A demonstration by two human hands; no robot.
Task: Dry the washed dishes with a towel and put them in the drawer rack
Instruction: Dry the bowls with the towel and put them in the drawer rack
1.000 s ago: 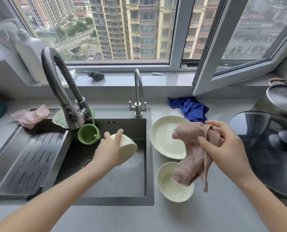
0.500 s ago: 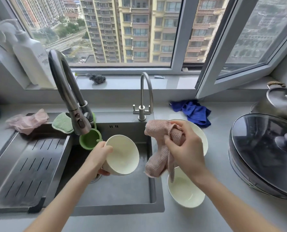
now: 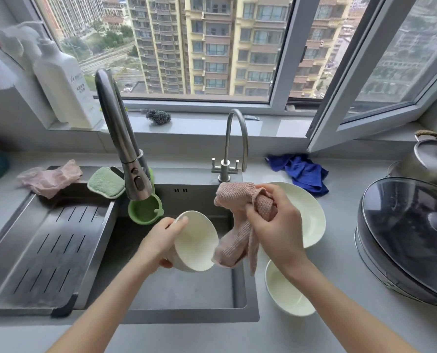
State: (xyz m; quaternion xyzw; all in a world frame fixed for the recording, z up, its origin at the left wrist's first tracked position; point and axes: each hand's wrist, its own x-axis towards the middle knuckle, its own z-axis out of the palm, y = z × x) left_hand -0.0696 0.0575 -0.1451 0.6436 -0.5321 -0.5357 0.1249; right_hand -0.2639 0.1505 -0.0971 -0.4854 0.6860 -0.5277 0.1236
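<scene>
Over the sink [image 3: 176,296], my left hand [image 3: 161,243] grips a cream bowl [image 3: 195,242] tilted on its side, thumb on the rim, opening facing right. My right hand [image 3: 276,230] holds a bunched pink towel [image 3: 235,225] right beside the bowl's rim; the hanging end touches the rim. On the counter to the right lie a cream plate [image 3: 309,215] and a second cream bowl [image 3: 283,294], both partly hidden by my right hand and arm. No drawer rack is in view.
A tall pull-out faucet [image 3: 125,149] and a small tap [image 3: 229,159] stand behind the sink. A green cup [image 3: 144,212], green sponge [image 3: 106,183] and pink cloth [image 3: 50,178] sit left. Blue cloth [image 3: 301,173], a glass-lidded wok [image 3: 406,238] and a pot [image 3: 431,161] are at right.
My left hand turned the bowl so its opening faces right. My right hand brought the towel leftward from above the plate to the bowl's rim.
</scene>
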